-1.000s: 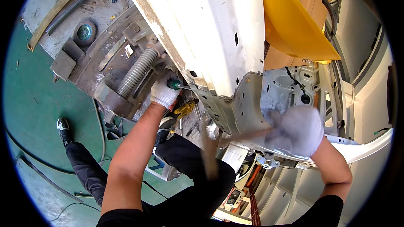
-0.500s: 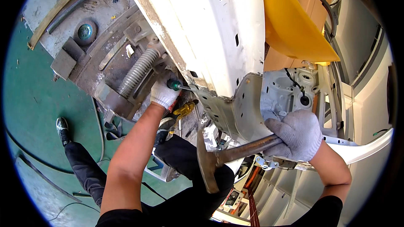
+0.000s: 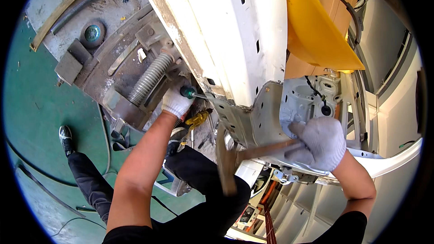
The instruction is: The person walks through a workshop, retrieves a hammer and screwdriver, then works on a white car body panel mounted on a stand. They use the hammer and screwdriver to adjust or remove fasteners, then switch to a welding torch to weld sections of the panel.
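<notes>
My left hand (image 3: 177, 102), in a white knit glove, is closed around a screwdriver (image 3: 186, 92) with a dark green handle. Its metal shank points right and meets the lower edge of the white car body part (image 3: 212, 31), where a grey flange (image 3: 236, 119) with slots begins. On the right, my gloved right hand (image 3: 322, 143) grips a hammer (image 3: 266, 150) by the handle end. The rusty hammer head (image 3: 227, 161) hangs above my knee, smeared by motion and apart from the screwdriver. My left fingers are partly hidden by the glove's back and the handle.
A large clamp with a coiled spring (image 3: 150, 77) stands left of the body part. A yellow-handled tool (image 3: 198, 118) lies below my left hand. Yellow sheeting (image 3: 316, 27) covers the upper right. Hoses (image 3: 105, 140) run across the green floor (image 3: 38, 95).
The hammer head has risen slightly and moved a little to the right, and is now blurred. My left hand and the screwdriver keep their place at the panel edge.
</notes>
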The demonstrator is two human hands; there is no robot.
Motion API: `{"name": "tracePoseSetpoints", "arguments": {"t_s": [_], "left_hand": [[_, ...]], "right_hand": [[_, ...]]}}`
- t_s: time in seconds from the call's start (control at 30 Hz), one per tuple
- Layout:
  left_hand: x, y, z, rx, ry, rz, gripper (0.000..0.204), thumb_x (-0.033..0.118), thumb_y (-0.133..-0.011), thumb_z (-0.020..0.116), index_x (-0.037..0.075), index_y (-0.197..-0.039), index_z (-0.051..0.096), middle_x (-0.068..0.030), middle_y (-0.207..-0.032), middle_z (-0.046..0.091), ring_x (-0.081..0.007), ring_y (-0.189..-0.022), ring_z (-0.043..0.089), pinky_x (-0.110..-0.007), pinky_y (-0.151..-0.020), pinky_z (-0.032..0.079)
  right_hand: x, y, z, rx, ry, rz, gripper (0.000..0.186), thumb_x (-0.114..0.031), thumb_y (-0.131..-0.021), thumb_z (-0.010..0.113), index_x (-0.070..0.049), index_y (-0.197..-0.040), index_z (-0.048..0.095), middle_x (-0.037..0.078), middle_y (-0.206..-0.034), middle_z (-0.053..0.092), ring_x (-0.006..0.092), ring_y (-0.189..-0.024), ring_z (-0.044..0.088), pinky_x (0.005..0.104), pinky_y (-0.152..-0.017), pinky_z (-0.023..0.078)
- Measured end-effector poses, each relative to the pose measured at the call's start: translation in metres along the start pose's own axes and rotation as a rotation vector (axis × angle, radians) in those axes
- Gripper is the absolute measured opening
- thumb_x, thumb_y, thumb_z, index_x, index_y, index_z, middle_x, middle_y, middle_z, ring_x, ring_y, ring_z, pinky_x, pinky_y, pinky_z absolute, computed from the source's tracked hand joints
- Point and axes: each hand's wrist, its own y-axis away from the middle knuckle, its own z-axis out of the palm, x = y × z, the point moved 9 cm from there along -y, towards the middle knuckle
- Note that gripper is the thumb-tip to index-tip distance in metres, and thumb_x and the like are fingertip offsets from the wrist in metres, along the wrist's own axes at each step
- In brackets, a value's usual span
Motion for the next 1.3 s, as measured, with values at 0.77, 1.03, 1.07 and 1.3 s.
{"name": "tracePoseSetpoints", "arguments": {"t_s": [0.77, 1.03, 1.07, 1.3], "left_hand": [[-0.002, 0.0, 0.0, -0.043, -0.094, -0.049, 0.02, 0.011, -0.073, 0.079, 0.007, -0.09, 0.07, -0.014, -0.091, 0.07, -0.036, -0.088, 0.072, -0.041, -0.08, 0.058], [0.005, 0.001, -0.003, -0.015, -0.073, -0.044, 0.019, 0.01, -0.072, 0.08, 0.007, -0.087, 0.069, -0.0128, -0.086, 0.069, -0.0343, -0.083, 0.071, -0.04, -0.075, 0.057], [0.005, 0.003, -0.001, -0.043, -0.103, -0.044, 0.019, 0.011, -0.072, 0.08, 0.007, -0.087, 0.069, -0.0128, -0.086, 0.07, -0.0342, -0.083, 0.071, -0.04, -0.075, 0.057], [0.005, 0.001, -0.004, -0.002, -0.099, -0.043, 0.016, 0.011, -0.074, 0.079, 0.006, -0.087, 0.07, -0.0141, -0.087, 0.07, -0.0343, -0.081, 0.072, -0.04, -0.074, 0.057]], "right_hand": [[0.023, 0.002, 0.018, -0.027, 0.027, 0.137, 0.059, -0.068, -0.084, 0.075, -0.01, -0.088, 0.076, 0.013, -0.069, 0.068, 0.0338, -0.067, 0.072, 0.0446, -0.062, 0.057], [0.026, -0.001, 0.012, 0.014, -0.021, 0.098, 0.051, -0.06, -0.086, 0.076, -0.008, -0.086, 0.074, 0.016, -0.067, 0.065, 0.0362, -0.067, 0.072, 0.0463, -0.062, 0.056], [0.018, 0.0, 0.011, -0.037, -0.03, 0.116, 0.051, -0.059, -0.086, 0.076, -0.008, -0.086, 0.074, 0.016, -0.067, 0.065, 0.0361, -0.067, 0.072, 0.0461, -0.062, 0.056], [0.017, 0.0, 0.024, -0.123, 0.033, 0.132, 0.059, -0.067, -0.083, 0.077, -0.009, -0.079, 0.071, 0.013, -0.067, 0.067, 0.0335, -0.065, 0.071, 0.0449, -0.06, 0.056]]}}
